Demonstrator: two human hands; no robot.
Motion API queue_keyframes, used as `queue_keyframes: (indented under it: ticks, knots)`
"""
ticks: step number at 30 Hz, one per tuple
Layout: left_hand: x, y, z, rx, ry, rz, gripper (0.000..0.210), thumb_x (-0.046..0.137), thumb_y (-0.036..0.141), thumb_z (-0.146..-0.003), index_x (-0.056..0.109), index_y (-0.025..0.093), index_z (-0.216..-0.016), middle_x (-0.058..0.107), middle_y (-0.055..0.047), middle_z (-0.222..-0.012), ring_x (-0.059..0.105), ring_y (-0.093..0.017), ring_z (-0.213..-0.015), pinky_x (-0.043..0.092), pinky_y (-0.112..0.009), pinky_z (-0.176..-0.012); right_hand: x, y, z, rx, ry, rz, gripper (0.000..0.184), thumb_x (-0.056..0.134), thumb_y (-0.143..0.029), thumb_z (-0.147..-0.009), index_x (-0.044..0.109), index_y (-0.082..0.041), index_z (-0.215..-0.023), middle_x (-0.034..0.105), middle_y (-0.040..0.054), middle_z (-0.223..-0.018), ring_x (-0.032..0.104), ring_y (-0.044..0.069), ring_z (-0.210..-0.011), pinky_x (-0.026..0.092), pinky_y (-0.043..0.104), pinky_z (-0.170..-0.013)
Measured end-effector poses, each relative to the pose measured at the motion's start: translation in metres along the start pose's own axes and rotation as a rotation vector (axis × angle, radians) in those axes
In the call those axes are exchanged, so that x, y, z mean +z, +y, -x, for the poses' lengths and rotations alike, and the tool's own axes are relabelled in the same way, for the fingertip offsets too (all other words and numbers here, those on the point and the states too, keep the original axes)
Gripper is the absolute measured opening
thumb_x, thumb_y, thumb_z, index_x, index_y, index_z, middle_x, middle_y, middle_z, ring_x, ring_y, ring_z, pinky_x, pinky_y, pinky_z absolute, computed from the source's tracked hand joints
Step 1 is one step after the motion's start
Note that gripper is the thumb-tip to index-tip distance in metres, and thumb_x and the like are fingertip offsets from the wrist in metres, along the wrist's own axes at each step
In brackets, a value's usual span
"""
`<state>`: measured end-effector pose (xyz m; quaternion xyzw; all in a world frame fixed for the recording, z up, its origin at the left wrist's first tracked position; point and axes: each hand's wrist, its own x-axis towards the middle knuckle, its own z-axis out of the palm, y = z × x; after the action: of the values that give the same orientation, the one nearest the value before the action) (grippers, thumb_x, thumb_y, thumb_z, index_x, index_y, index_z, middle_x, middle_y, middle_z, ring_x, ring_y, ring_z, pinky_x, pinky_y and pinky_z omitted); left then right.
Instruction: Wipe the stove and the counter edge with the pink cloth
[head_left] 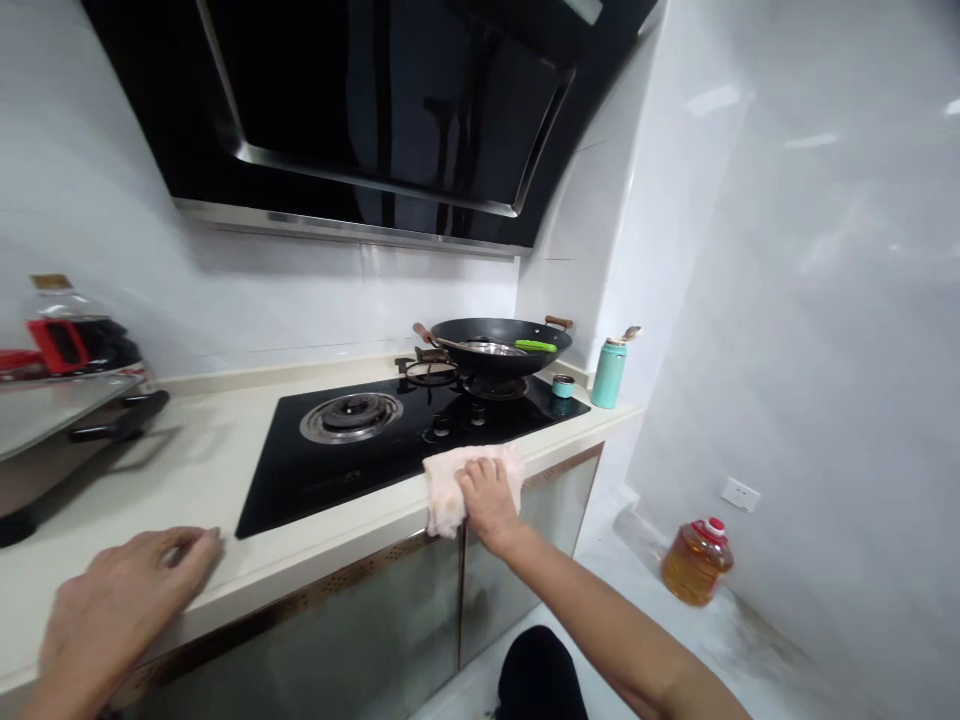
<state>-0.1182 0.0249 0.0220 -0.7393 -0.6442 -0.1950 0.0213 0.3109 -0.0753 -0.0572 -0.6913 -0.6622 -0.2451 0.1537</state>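
Note:
My right hand (490, 495) presses a pale pink cloth (445, 482) onto the counter's front edge, its fingers bent over the fabric. Part of the cloth hangs down over the edge, and its upper side meets the front of the black glass gas stove (300, 490). My left hand (124, 595) leans on the white countertop (202, 460) to the left of the stove. It holds nothing, and a gap shows between thumb and fingers. A black wok (487, 330) with wooden handles sits over the right burner, with a metal piece and a bright green handle (536, 345) inside.
A turquoise flask (609, 375) and its small cup (563, 386) stand right of the stove. Overhead slants a black range hood (360, 110). At far left are a glass-topped appliance (67, 430) and a bottle (82, 330). An oil jug (697, 562) sits on the floor.

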Motion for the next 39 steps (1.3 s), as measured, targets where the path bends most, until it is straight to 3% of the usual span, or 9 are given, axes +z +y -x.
queue_keyframes:
  ticks: [4, 8, 12, 17, 22, 25, 31, 35, 39]
  knots:
    - [-0.011, 0.016, 0.012, -0.003, -0.039, -0.054, 0.058, 0.031, 0.059, -0.095, 0.076, 0.025, -0.110, 0.072, -0.009, -0.131, 0.062, -0.034, -0.117, 0.044, -0.041, -0.089, 0.006, -0.087, -0.013, -0.140, 0.174, -0.009, 0.025, 0.055, -0.020, -0.101, 0.065, -0.022, -0.123, 0.067, 0.0140, -0.123, 0.055, 0.031, -0.115, 0.041, 0.055, -0.105]
    - [-0.012, 0.018, 0.015, -0.033, 0.000, -0.037, 0.054, 0.034, 0.056, -0.095, 0.076, 0.025, -0.107, 0.074, -0.009, -0.127, 0.062, -0.033, -0.113, 0.043, -0.041, -0.088, -0.001, -0.163, -0.028, -0.298, 0.148, -0.076, 0.027, 0.051, -0.023, -0.103, 0.062, -0.022, -0.127, 0.067, 0.0144, -0.122, 0.056, 0.032, -0.117, 0.045, 0.056, -0.101]
    - [-0.010, 0.016, 0.016, -0.049, 0.020, -0.007, 0.047, 0.039, 0.052, -0.094, 0.077, 0.025, -0.102, 0.075, -0.008, -0.124, 0.062, -0.032, -0.114, 0.044, -0.041, -0.090, -0.014, -0.192, -0.035, -0.423, 0.114, -0.131, 0.035, 0.054, -0.027, -0.102, 0.057, -0.016, -0.135, 0.064, 0.0182, -0.130, 0.055, 0.033, -0.120, 0.045, 0.055, -0.101]
    - [-0.010, 0.014, 0.019, -0.043, 0.063, -0.016, 0.045, 0.039, 0.047, -0.096, 0.077, 0.024, -0.099, 0.077, -0.010, -0.118, 0.064, -0.033, -0.109, 0.044, -0.042, -0.088, -0.026, -0.131, -0.030, -0.625, 0.051, -0.305, 0.085, 0.081, -0.045, -0.082, 0.042, -0.018, -0.153, 0.055, 0.0187, -0.145, 0.050, 0.035, -0.127, 0.042, 0.053, -0.106]
    - [-0.010, 0.014, 0.022, -0.004, 0.072, -0.049, 0.040, 0.047, 0.048, -0.093, 0.077, 0.021, -0.093, 0.078, -0.010, -0.108, 0.064, -0.032, -0.105, 0.045, -0.038, -0.083, -0.021, -0.028, -0.015, -0.452, -0.006, -0.528, 0.054, 0.069, -0.036, -0.091, 0.057, -0.023, -0.142, 0.061, 0.0148, -0.142, 0.051, 0.031, -0.129, 0.038, 0.047, -0.109]
    - [-0.008, 0.014, 0.022, 0.016, 0.102, -0.040, 0.039, 0.047, 0.045, -0.094, 0.077, 0.021, -0.091, 0.078, -0.009, -0.107, 0.063, -0.031, -0.104, 0.044, -0.038, -0.083, -0.013, 0.024, -0.001, -0.285, 0.110, -0.665, 0.042, 0.054, -0.028, -0.091, 0.062, -0.020, -0.132, 0.068, 0.0125, -0.129, 0.058, 0.028, -0.119, 0.042, 0.044, -0.105]
    - [-0.004, 0.011, 0.022, 0.057, 0.142, -0.021, 0.044, 0.040, 0.045, -0.096, 0.077, 0.021, -0.091, 0.078, -0.011, -0.109, 0.065, -0.032, -0.107, 0.044, -0.040, -0.082, -0.023, 0.100, -0.007, 0.147, 0.242, -0.570, 0.053, 0.044, -0.024, -0.082, 0.062, -0.020, -0.132, 0.067, 0.0116, -0.126, 0.059, 0.028, -0.116, 0.047, 0.042, -0.103]
    - [-0.001, 0.008, 0.022, 0.081, 0.176, -0.001, 0.047, 0.040, 0.048, -0.094, 0.078, 0.020, -0.091, 0.078, -0.012, -0.107, 0.067, -0.033, -0.107, 0.046, -0.043, -0.089, -0.041, 0.139, -0.036, 0.510, 0.208, -0.278, 0.063, 0.048, -0.022, -0.085, 0.053, -0.023, -0.147, 0.059, 0.0138, -0.138, 0.054, 0.031, -0.123, 0.045, 0.044, -0.104]
    - [0.002, 0.003, 0.021, 0.095, 0.180, 0.014, 0.045, 0.041, 0.049, -0.092, 0.077, 0.022, -0.090, 0.079, -0.011, -0.107, 0.067, -0.034, -0.108, 0.046, -0.044, -0.090, -0.037, 0.170, -0.062, 0.797, 0.095, -0.091, 0.062, 0.045, -0.023, -0.093, 0.046, -0.028, -0.155, 0.051, 0.0145, -0.149, 0.049, 0.034, -0.130, 0.043, 0.051, -0.103]
